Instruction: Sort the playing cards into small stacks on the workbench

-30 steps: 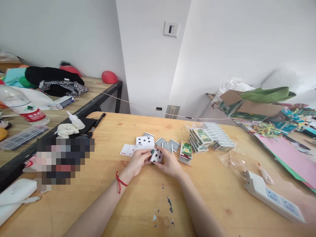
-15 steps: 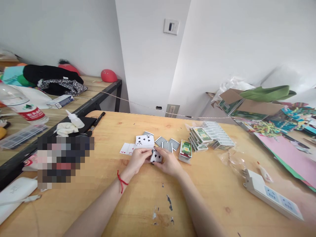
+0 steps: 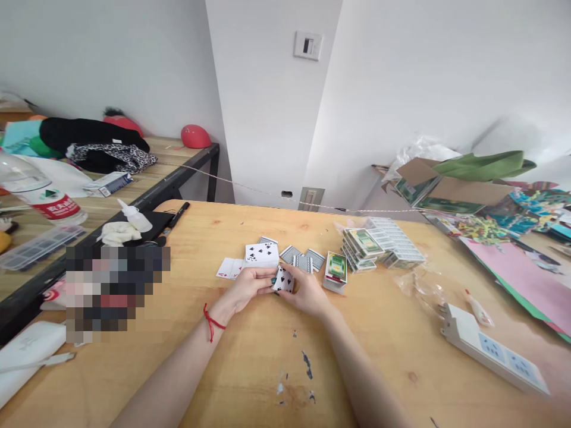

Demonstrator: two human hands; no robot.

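- landmark: the five-of-spades pile [image 3: 262, 254], a thick stack of playing cards, face up on the wooden table [image 3: 250, 368].
- packet of spade cards [image 3: 284, 279]: in both hands, just right of the pile and nearer the wearer; tilted, black spades showing, rank too small to read.
- right hand [image 3: 307, 292]: right of the pile, nearer the wearer; fingers grasp the packet, thumb on its near edge, index finger at the far edge.
- left hand [image 3: 250, 288]: just on the wearer's side of the pile; fingertips and thumb pinch the packet at its left edge, remaining fingers partly hidden.
- red string bracelet [image 3: 213, 323] on the left wrist, left of the pile and nearer the wearer.
- ace of diamonds [image 3: 224, 269]: face up, left of the pile, other red-marked cards beside it, partly covered by the left hand.
- grey-backed cards [image 3: 314, 260]: face down, overlapping, near the pile on its right; one more peeks out behind the pile.
- green-and-yellow card box [image 3: 336, 267]: farther right of the pile, beyond the face-down cards.
- stacked card boxes [image 3: 361, 246]: well right of the pile, next to wrapped boxes [image 3: 399, 249].
- white power strip [image 3: 495, 348]: far right of the pile, nearer the wearer.
- black marker [image 3: 179, 214]: left of and beyond the pile.
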